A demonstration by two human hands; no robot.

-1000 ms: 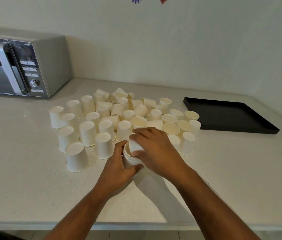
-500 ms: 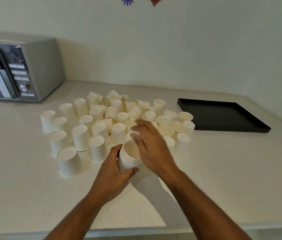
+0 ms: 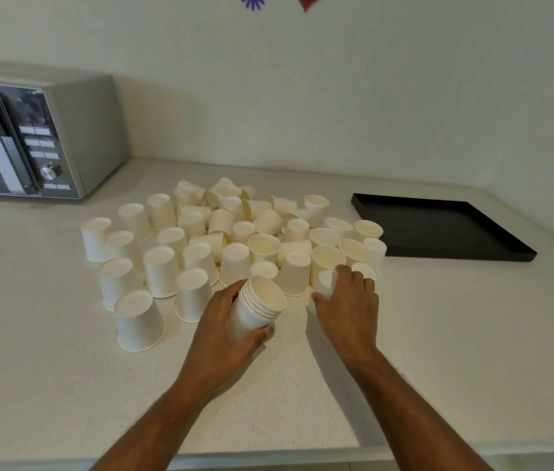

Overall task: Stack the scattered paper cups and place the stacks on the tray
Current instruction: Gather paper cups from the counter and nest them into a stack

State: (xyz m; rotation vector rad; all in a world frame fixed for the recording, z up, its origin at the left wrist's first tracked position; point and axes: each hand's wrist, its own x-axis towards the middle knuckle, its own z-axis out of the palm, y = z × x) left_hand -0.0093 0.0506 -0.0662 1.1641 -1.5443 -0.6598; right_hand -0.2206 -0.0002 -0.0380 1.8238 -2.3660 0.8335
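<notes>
While the flat black rectangular tray sits bare at the right, the left hand grips a tilted short stack of white paper cups on the counter. The right hand, over the stack a moment ago, now curls around an upturned white paper cup nearby, likely the next addition.

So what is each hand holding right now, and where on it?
The left hand grips the stack of nested cups around its side wall, mouth tilted up. The right hand closes on a single upside-down cup by its side.
</notes>
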